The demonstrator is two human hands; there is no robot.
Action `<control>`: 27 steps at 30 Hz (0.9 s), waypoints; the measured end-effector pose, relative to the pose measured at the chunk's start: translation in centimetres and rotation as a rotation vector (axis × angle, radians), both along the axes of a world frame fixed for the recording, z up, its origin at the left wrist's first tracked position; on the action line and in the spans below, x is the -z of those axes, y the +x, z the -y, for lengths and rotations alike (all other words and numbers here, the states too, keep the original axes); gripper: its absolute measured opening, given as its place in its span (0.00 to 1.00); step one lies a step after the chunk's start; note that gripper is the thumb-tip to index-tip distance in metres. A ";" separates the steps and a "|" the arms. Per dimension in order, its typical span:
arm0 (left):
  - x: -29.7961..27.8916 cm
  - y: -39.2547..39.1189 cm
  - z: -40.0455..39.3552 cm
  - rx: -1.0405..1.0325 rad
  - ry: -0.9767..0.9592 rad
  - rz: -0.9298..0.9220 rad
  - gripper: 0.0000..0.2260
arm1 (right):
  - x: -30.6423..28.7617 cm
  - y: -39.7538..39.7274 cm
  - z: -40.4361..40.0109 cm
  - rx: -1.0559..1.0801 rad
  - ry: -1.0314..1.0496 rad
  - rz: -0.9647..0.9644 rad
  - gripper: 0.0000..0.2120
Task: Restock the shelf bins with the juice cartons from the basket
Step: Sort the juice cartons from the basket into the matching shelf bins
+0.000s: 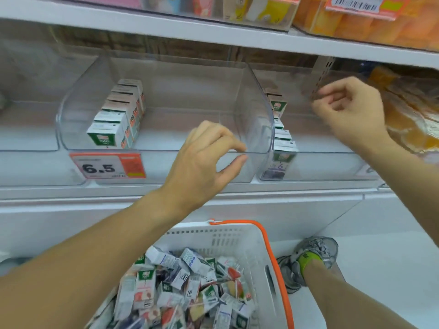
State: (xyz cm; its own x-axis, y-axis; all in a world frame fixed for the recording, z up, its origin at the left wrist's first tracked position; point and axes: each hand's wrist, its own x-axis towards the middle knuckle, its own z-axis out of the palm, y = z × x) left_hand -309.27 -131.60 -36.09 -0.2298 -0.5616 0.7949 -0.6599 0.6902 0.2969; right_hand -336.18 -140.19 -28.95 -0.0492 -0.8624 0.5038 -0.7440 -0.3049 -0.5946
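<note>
On the left of the shelf (166, 195) we see a clear plastic bin (152, 143) with a single row of small juice cartons (118, 115) along its left wall, running from front to back. They are white boxes with a green logo on the front face and pinkish sides; the front one stands upright just behind the bin's front lip. Below it, clipped to the shelf edge, hangs an orange-framed price tag (107, 165) reading 6.5.

Our left hand (204, 162) reaches to the front right corner of this bin. Its fingers (234, 144) are curled and the thumb sits just under them, pinching the bin's clear front rim.

Right of the divider stands a second clear bin (316, 162), holding another row of cartons (282, 150) along its left wall; the front one is white with a green logo on top and a purple lower face marked 6.

Our right hand (349, 112) is higher up, over this second bin. Its fingers (330, 93) are loosely curled; we cannot tell whether they hold anything.

Below, on the floor, sits a white basket (237, 236) with an orange handle (273, 257), heaped with loose cartons (185, 288) lying at all angles: white and grey sides, green logos, red and pink fruit prints, some purple. Just right of the basket we see a grey sneaker (311, 255) with a lime-green sock (308, 260).
</note>
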 end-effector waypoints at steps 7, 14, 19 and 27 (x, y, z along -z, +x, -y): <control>4.6 2.8 -4.8 0.067 0.409 0.169 0.04 | 4.4 6.1 -13.0 -0.311 0.215 0.230 0.08; 13.6 8.8 -8.6 -0.168 1.117 0.374 0.07 | 18.0 12.8 -14.9 -0.426 0.684 0.004 0.09; 19.7 8.9 -11.7 -0.277 1.305 0.215 0.06 | 28.0 15.2 -14.6 -0.287 0.928 -0.149 0.06; 25.2 7.1 -11.1 -0.381 1.344 0.059 0.13 | 34.1 16.4 -14.8 -0.141 1.027 -0.067 0.14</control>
State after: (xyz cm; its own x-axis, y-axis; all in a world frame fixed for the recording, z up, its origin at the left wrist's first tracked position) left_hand -302.14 -120.51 -61.32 0.0937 -0.9116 -0.4002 -0.7747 -0.3192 0.5459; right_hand -319.82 -125.37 -63.02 0.0863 -0.8736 -0.4789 -0.7818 0.2385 -0.5761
